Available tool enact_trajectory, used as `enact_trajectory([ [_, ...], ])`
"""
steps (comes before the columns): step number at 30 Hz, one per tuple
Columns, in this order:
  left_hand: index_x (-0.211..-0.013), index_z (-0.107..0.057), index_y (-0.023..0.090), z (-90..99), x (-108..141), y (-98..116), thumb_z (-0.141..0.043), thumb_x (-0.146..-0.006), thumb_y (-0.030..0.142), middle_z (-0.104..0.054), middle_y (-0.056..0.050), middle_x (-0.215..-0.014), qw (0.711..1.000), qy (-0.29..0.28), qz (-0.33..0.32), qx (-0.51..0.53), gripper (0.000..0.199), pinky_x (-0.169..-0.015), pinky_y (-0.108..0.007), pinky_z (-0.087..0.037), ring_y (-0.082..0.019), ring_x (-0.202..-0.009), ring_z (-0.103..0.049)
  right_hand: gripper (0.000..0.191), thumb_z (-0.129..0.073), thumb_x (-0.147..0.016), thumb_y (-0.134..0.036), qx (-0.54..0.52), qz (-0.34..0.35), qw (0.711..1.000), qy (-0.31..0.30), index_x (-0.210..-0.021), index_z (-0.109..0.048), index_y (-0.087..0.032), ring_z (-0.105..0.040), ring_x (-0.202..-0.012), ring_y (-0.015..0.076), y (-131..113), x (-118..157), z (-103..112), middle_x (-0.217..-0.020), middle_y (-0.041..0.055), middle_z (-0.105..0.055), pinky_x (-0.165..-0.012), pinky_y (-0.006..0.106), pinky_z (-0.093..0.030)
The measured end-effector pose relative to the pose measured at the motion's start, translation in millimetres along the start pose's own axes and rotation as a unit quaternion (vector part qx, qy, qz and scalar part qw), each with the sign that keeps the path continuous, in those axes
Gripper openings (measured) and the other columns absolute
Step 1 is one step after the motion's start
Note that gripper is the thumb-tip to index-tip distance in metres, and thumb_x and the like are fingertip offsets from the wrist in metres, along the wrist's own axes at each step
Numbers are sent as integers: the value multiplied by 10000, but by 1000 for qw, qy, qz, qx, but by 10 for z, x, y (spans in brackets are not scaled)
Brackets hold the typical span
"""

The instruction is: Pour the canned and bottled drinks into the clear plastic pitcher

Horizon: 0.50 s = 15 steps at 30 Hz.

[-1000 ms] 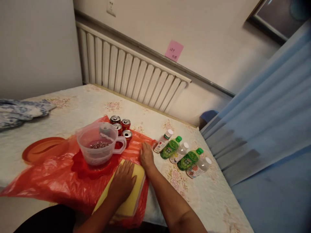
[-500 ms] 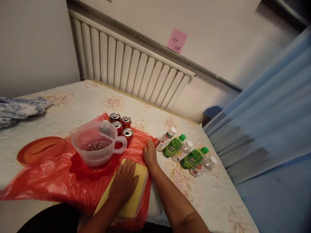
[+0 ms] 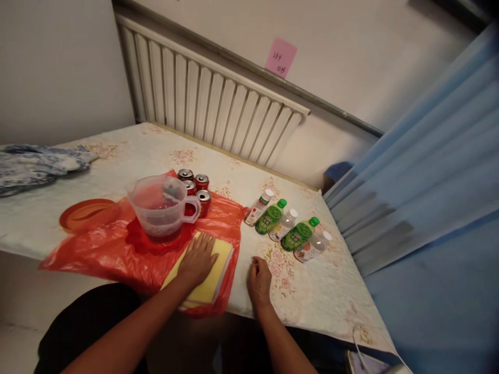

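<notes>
My left hand [image 3: 198,262] lies flat, fingers stretched, on a yellow-covered book [image 3: 218,254]. Under the book is a red plastic bag [image 3: 105,259], spread over the bed-like surface. My right hand [image 3: 260,283] has its fingers curled in, over the floral cloth right of the bag, and nothing shows in it. A clear plastic measuring jug [image 3: 156,208] stands on a red scalloped dish [image 3: 134,236], left of the book. Its contents are blurred. Several red drink cans [image 3: 203,203] stand behind the jug's handle. An orange-red disc [image 3: 70,215] lies partly under the bag.
Several bottles lie in a row to the right, among them a green tea bottle [image 3: 298,236]. A blue-and-white cloth [image 3: 39,166] is bunched at the far left. Behind the surface stands a radiator [image 3: 202,98]; a blue curtain [image 3: 429,182] hangs on the right.
My right hand has left the bag's right edge, moved back toward me and curled its fingers. My left hand stays flat on the book. The view has shifted slightly.
</notes>
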<state>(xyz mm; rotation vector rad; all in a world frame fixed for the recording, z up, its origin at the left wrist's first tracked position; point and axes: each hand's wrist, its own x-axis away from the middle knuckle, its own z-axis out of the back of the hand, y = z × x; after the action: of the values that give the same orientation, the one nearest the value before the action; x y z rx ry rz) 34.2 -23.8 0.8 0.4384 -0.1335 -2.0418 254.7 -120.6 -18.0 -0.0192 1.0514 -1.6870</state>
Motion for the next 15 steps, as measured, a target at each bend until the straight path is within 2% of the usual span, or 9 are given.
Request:
enact_trajectory([
  [4, -1409, -502, 110, 100, 90, 11, -484, -944, 384, -454, -180, -1519, 1000, 9, 2, 14, 540, -1168, -523, -301, -340, -1454, -332, 296, -390, -885, -178, 21, 4, 1000, 1, -1016, -653, -148, -637, -858, 221, -34, -16, -9, -920, 112, -672, -802, 340, -503],
  [8, -1331, -545, 112, 228, 445, -79, -398, -969, 335, -519, -181, -1455, 998, 61, 13, 26, 451, -1157, -477, -337, -298, -1404, -403, 311, -375, -896, -192, 25, -2, 1000, -11, -1026, -653, -141, -642, -888, 240, -46, -19, -19, -941, 130, -677, -817, 356, -499],
  [12, -1246, -579, 138, 375, 832, -269, -388, -951, 315, -584, -160, -1354, 992, 83, 91, 37, 394, -1096, -453, -402, -293, -1282, -504, 317, -382, -901, -223, 4, -25, 1000, -13, -1023, -665, -145, -647, -914, 253, -35, -7, -14, -976, 147, -696, -839, 369, -492],
  [15, -1177, -603, 137, 494, 957, -386, -392, -933, 296, -646, -149, -1217, 987, 51, 147, 40, 360, -1051, -444, -425, -292, -1150, -569, 315, -406, -889, -255, -20, -45, 999, -14, -1007, -679, -152, -654, -910, 253, -19, -9, -5, -987, 146, -713, -838, 364, -488],
])
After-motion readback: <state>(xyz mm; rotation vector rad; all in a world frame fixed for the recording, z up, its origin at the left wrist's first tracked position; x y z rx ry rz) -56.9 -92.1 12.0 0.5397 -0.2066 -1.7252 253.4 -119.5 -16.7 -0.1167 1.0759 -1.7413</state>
